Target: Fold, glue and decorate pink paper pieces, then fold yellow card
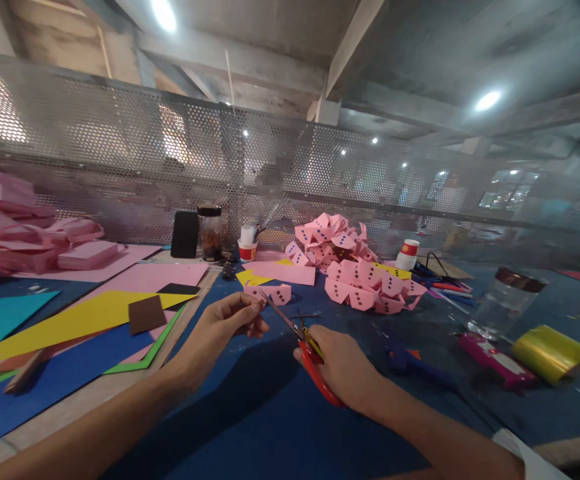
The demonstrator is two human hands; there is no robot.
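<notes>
My right hand point(343, 363) is closed around the handles of red scissors point(315, 373), whose blades point up and left. The blade tips reach close to the fingertips of my left hand point(235, 317). Those fingers are pinched together; what they hold, if anything, is too small to make out. Just behind them lies a pink paper strip with dark dots point(279, 294). Farther back is a heap of dotted pink paper pieces point(337, 243), with more folded dotted pieces point(360, 287) in front of it.
Coloured sheets, including a yellow one point(80, 320), cover the left side. A glue gun point(420, 368), a clear jar point(505, 303), a magenta object point(497, 360) and a gold roll point(553, 353) are on the right. A perforated metal screen point(280, 167) stands behind.
</notes>
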